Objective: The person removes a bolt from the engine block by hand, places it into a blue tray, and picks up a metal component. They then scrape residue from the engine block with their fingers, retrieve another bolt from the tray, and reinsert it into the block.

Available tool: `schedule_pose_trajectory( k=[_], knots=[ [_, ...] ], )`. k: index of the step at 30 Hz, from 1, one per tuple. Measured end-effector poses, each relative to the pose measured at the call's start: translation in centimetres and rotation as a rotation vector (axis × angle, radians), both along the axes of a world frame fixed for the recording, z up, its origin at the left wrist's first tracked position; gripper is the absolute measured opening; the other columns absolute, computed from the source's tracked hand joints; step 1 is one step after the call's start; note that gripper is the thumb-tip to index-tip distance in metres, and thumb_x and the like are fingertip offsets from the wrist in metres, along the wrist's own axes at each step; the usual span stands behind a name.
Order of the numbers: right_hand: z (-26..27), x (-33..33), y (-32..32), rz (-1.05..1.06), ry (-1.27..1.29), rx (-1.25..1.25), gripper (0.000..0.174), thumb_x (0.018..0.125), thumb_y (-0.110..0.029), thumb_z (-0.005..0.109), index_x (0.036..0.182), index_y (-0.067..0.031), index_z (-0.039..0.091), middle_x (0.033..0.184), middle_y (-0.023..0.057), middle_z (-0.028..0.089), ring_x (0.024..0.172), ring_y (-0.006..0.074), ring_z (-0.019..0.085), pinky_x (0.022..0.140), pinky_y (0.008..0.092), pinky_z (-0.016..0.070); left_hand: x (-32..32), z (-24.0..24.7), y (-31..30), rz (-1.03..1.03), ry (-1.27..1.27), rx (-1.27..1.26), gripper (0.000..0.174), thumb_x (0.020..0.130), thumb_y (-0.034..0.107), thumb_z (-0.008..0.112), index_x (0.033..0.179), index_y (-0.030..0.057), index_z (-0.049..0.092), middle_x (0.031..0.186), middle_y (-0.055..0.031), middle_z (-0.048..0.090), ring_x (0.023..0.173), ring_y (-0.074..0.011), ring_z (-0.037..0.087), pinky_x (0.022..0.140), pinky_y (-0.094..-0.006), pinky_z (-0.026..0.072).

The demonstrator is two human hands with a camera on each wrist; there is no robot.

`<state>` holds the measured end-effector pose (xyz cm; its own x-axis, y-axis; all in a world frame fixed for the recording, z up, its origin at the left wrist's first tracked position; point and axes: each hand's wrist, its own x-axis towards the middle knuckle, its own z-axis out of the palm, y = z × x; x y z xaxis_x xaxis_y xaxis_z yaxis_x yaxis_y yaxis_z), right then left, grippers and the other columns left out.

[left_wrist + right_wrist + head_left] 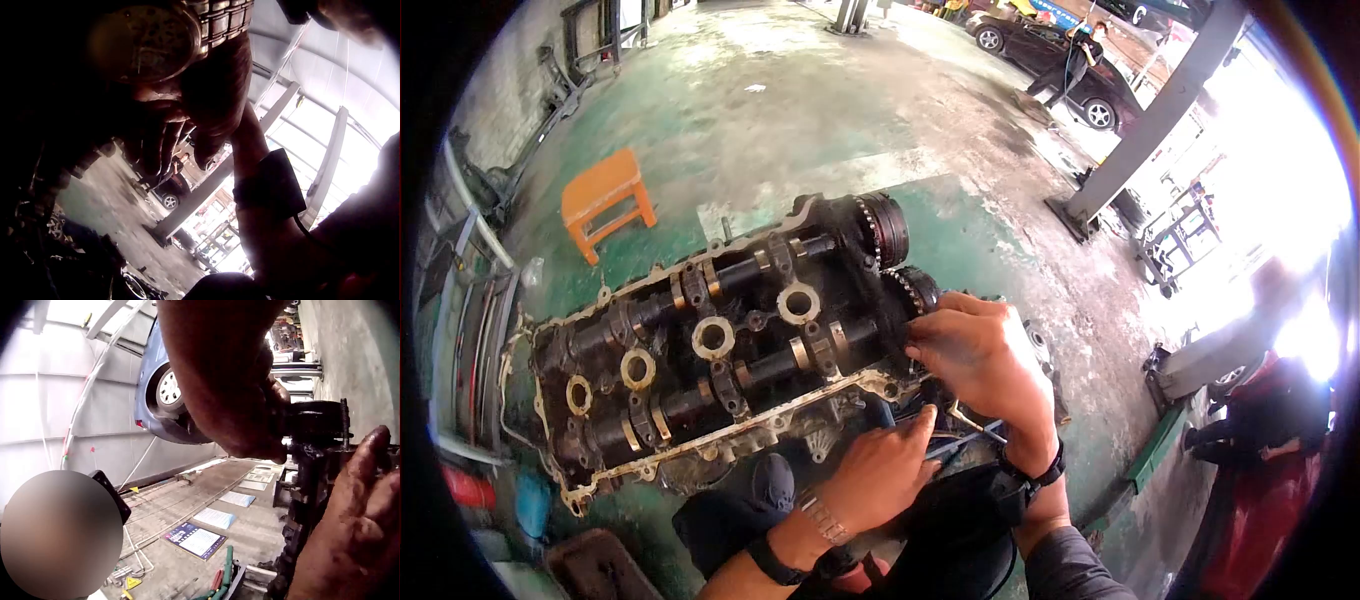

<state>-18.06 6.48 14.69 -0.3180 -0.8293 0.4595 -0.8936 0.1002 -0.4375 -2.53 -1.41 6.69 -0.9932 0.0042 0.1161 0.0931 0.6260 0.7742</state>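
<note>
A dirty, oily cylinder head [755, 320] with two exposed camshafts lies across the head view. At its right end are two chain sprockets, the far one [888, 228] and the near one [915, 285]. My right hand [985, 355] is at the near sprocket, its fingers bent against the end of the head. I cannot tell what the fingertips hold, since the hand hides it. Below it, my left hand [875, 480], wearing a metal watch, extends its index finger toward the head's near edge. In the right wrist view the left hand [356, 531] is beside the dark engine parts.
An orange stool [605, 195] stands on the green floor beyond the engine. A grey lift post [1155, 120] rises at the right. Farther back a person [1085, 55] stands by a dark car [1030, 55]. A brown tray [600, 565] lies at lower left.
</note>
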Motion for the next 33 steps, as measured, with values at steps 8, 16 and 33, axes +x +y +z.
schedule_pose_trajectory(
  k=[8,16,33],
  knots=[
    [0.2,0.4,-0.6,-0.065,0.010,-0.044,0.021,0.070,-0.010,0.082,0.084,-0.0013,0.067,0.077,0.0123,0.064,0.065,0.0319,0.065,0.060,0.0382,0.0509,0.1,0.2,0.0,-0.020,-0.063,-0.036,0.064,0.090,0.023,0.063,0.140,-0.0078,0.037,0.096,-0.0293,0.066,0.089,-0.0453,0.064,0.083,-0.0508,0.0499],
    [0.1,0.3,-0.5,-0.034,0.110,0.005,0.019,0.070,-0.010,0.082,0.079,-0.0013,0.067,0.077,0.0117,0.064,0.063,0.0314,0.063,0.060,0.0378,0.0507,0.0,0.0,-0.1,-0.031,-0.061,-0.023,0.064,0.090,0.023,0.063,0.139,-0.0081,0.037,0.103,-0.0295,0.066,0.091,-0.0451,0.065,0.084,-0.0499,0.0507],
    [0.4,0.4,-0.2,-0.033,0.058,0.017,0.019,0.075,-0.014,0.079,0.083,-0.0027,0.065,0.074,0.0127,0.061,0.068,0.0346,0.063,0.060,0.0411,0.0497,0.2,0.9,-0.4,-0.063,-0.049,-0.053,0.060,0.089,0.018,0.063,0.135,-0.0135,0.039,0.099,-0.0273,0.067,0.084,-0.0391,0.068,0.077,-0.0433,0.0548]
  ],
)
